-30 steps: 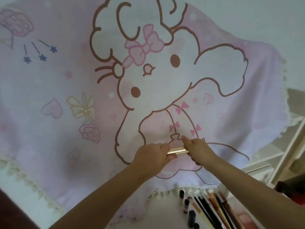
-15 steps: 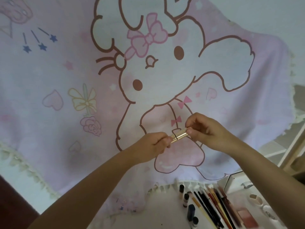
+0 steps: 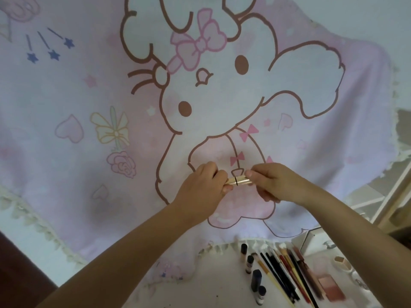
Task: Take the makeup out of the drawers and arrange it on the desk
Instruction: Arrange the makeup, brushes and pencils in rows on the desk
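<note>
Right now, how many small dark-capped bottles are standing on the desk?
4, in a loose column left of the pencil row: one nearest the cloth fringe, one below it, a dark blue one, and one nearest the camera. More may lie out of frame.

cloth (image 3: pixel 66 174): pink-lilac, cream tassel fringe, drawn over the bench | print: white cartoon rabbit (image 3: pixel 211 96), brown outline, pink bow | smaller motifs: hearts, yellow bow, rose, blue stars | white frame (image 3: pixel 391 196): at right edge | dark floor (image 3: pixel 20 274): lower left
</note>
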`<state>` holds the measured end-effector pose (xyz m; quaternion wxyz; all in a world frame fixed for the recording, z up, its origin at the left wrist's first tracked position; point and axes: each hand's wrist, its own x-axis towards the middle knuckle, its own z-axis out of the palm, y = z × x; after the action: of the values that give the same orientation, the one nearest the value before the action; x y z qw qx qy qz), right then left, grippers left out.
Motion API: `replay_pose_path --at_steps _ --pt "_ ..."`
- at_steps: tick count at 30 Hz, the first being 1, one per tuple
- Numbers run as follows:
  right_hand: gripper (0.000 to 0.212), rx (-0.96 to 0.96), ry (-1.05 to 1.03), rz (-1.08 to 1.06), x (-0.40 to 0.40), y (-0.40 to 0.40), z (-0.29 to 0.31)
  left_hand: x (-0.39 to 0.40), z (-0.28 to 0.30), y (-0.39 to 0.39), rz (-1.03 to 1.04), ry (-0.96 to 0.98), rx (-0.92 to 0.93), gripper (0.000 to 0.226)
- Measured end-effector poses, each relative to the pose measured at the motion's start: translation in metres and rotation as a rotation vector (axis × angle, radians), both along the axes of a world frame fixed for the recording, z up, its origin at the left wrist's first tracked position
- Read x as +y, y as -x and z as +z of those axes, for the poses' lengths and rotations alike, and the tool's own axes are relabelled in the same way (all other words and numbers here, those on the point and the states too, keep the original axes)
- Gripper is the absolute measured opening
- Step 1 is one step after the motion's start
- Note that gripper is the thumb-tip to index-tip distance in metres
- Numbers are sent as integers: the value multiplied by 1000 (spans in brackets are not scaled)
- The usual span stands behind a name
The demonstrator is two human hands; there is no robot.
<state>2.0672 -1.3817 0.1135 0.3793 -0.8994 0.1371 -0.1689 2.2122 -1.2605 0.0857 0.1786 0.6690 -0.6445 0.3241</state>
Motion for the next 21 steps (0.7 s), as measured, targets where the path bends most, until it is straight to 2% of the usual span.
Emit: replay_pose_path --at_steps 3,4,6,8,11,14,17,19,21 --pt "7 -258 115 57 0 1 -9 -2 -1 -1 5 51 -15 33" --pt "10 -293 114 93 -3 2 -12 -3 -2 -2 -4 79 -18 32" --pt "24 -260 -15 113 -3 2 -10 -4 -2 -2 8 98 -30 33" --pt "19 -180 -106 55 -2 -2 -8 -5 -1 -3 25 106 -69 34" --pt "29 -133 67 -38 -2 -4 -4 -4 1 -2 27 101 -99 33" --pt "17 -305 107 70 -4 3 -5 -3 0 -4 46 128 -90 32" --pt "26 -299 -22 81 -1 5 -3 -4 3 -5 67 122 -100 33" --pt "6 -254 -79 -13 0 1 -1 -6 4 -5 52 114 -117 34" --pt "24 -209 69 -58 -1 -2 0 -7 4 -4 34 101 -137 34"
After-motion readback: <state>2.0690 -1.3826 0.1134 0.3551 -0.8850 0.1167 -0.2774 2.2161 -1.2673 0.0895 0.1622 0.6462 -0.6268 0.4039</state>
